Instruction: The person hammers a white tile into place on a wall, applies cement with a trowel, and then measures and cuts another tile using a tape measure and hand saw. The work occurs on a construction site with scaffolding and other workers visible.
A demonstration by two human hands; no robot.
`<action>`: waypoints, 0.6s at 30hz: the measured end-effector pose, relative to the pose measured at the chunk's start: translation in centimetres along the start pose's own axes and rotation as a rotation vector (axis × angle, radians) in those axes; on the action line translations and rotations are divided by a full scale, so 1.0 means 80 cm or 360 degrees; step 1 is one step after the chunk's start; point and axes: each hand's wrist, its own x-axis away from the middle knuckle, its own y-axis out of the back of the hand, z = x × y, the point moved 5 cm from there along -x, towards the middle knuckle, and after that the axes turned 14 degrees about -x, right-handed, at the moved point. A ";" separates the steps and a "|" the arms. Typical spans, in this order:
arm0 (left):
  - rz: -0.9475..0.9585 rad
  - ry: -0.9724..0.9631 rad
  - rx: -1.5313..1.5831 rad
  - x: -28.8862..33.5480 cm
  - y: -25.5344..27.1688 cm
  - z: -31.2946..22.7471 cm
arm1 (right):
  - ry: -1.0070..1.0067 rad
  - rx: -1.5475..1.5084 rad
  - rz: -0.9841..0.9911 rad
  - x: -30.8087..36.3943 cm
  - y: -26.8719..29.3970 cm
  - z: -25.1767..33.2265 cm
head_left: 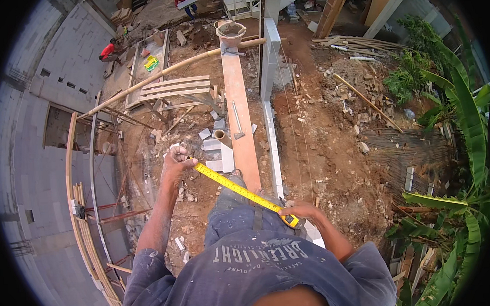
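Observation:
A yellow tape measure (232, 187) is drawn out and stretched slantwise in front of my body. Its free end is pinched in my left hand (178, 159), whose fingers are dusty with grey. At the lower right, my right hand (302, 209) grips the yellow and black case (290, 220). Below the tape a long wooden plank (247, 159) runs away from me, and one of my feet shows at its near part. On the plank lie a hammer (237, 120) with a pale handle and, farther off, a trowel (232, 52) beside a mortar bucket (230, 33).
A narrow pale block wall (276, 168) rises right of the plank. Loose blocks (212, 144) and a wooden trestle (176, 89) stand left. A bamboo pole (161, 68) crosses toward the bucket. Two people work at far left (108, 50) and far centre (187, 4). Banana leaves (468, 129) hang at right.

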 end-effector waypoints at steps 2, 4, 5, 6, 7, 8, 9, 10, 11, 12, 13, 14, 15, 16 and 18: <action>0.0065 0.0038 -0.0032 -0.039 0.017 -0.016 | -0.0019 0.0003 0.0030 -0.006 0.016 -0.003; 0.0135 0.0071 0.0005 -0.067 0.012 -0.036 | 0.0145 -0.0093 0.0084 -0.015 0.023 0.009; 0.0198 0.0039 -0.0008 -0.087 0.007 -0.041 | 0.0228 -0.0141 0.0107 -0.020 0.028 0.017; 0.0259 0.0009 -0.0016 -0.109 0.000 -0.043 | 0.0228 -0.0123 0.0086 -0.026 0.035 0.024; 0.0321 -0.0022 -0.0023 -0.130 -0.006 -0.047 | 0.0228 -0.0104 0.0065 -0.031 0.042 0.033; 0.0325 -0.0057 -0.0045 -0.148 -0.010 -0.052 | 0.0228 -0.0084 0.0044 -0.038 0.049 0.042; 0.0329 -0.0056 -0.0018 -0.166 -0.017 -0.058 | 0.0145 0.0038 0.0033 -0.046 0.061 0.052; 0.0331 -0.0054 0.0009 -0.184 -0.022 -0.062 | 0.0061 0.0162 0.0025 -0.055 0.073 0.065; 0.0330 -0.0051 0.0037 -0.203 -0.028 -0.065 | -0.0024 0.0286 0.0019 -0.064 0.086 0.076; 0.0324 -0.0001 0.0125 -0.217 -0.034 -0.066 | -0.0035 0.0308 0.0037 -0.075 0.094 0.080; 0.0300 -0.0020 0.0209 -0.236 -0.039 -0.067 | -0.0018 0.0255 0.0030 -0.083 0.104 0.085; 0.0272 -0.0037 0.0294 -0.256 -0.044 -0.065 | 0.0001 0.0203 0.0026 -0.091 0.114 0.093; 0.0242 -0.0048 0.0369 -0.273 -0.045 -0.062 | 0.0020 0.0144 0.0030 -0.096 0.119 0.107; 0.0265 -0.0058 0.0487 -0.289 -0.046 -0.061 | 0.0014 0.0113 0.0020 -0.099 0.125 0.122; 0.0166 0.0016 0.0505 -0.306 -0.036 -0.070 | 0.0010 0.0047 -0.0006 -0.102 0.142 0.153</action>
